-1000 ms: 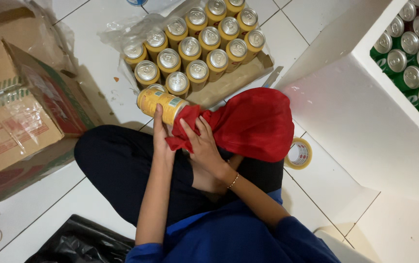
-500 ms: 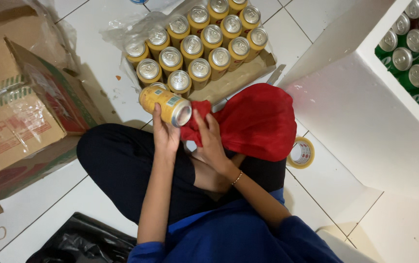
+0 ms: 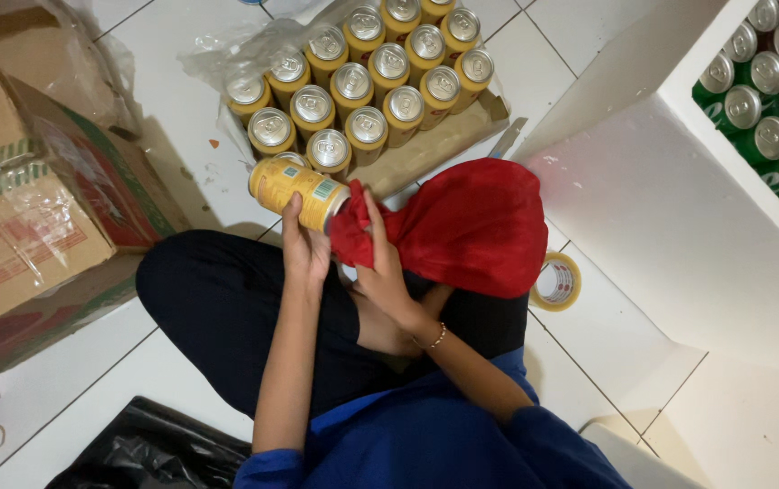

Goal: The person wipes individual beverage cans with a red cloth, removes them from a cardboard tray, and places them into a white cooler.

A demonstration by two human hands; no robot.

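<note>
My left hand grips a yellow drink can held on its side above my lap. My right hand presses a red cloth against the can's top end. The cloth drapes over my right knee. Just beyond the can, a cardboard tray with torn plastic wrap holds several upright yellow cans with silver lids.
A cardboard box stands at the left. A white cooler box at the right holds several green cans. A roll of tape lies on the white tile floor by my knee. A black plastic bag sits at the lower left.
The can has turned in my left hand, its top now covered by the red cloth, which my right hand has pushed up against it.
</note>
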